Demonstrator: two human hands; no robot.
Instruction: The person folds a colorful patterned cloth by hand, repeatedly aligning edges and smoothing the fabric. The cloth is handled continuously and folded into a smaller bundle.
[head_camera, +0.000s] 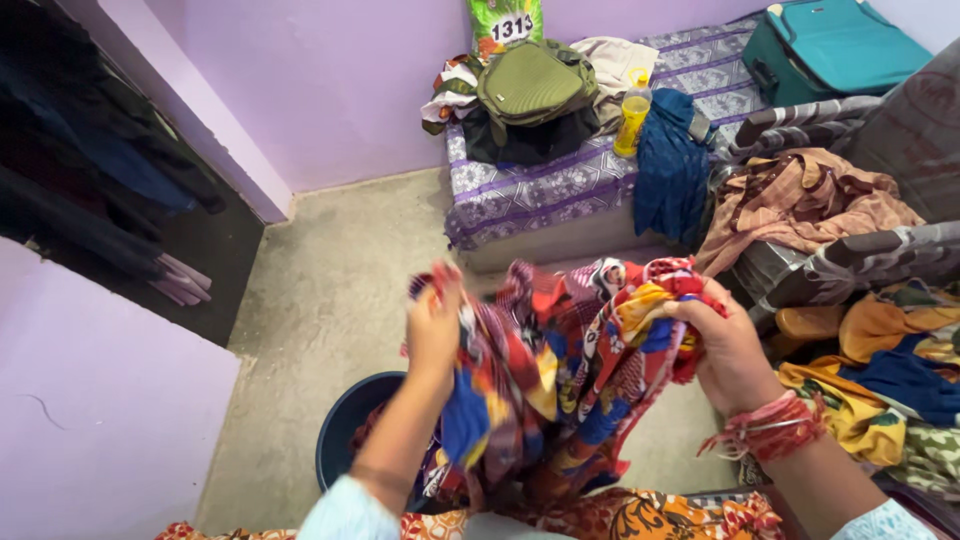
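A many-coloured patterned cloth (560, 370) in red, blue and yellow hangs bunched between both hands over the floor. My left hand (435, 325) grips its left edge, fingers closed around the fabric. My right hand (725, 345) clutches the right part of the cloth; red thread and bangles circle that wrist. The cloth's lower part droops toward a dark blue tub (345, 425) below my left forearm, which hides much of the tub.
A low bed with a purple patterned sheet (530, 195) holds an olive bag (530, 80), a yellow bottle (632, 115), a blue cloth (670, 165) and a teal suitcase (830, 45). Heaps of clothes (880, 370) lie at the right. Dark garments (90, 150) hang at the left.
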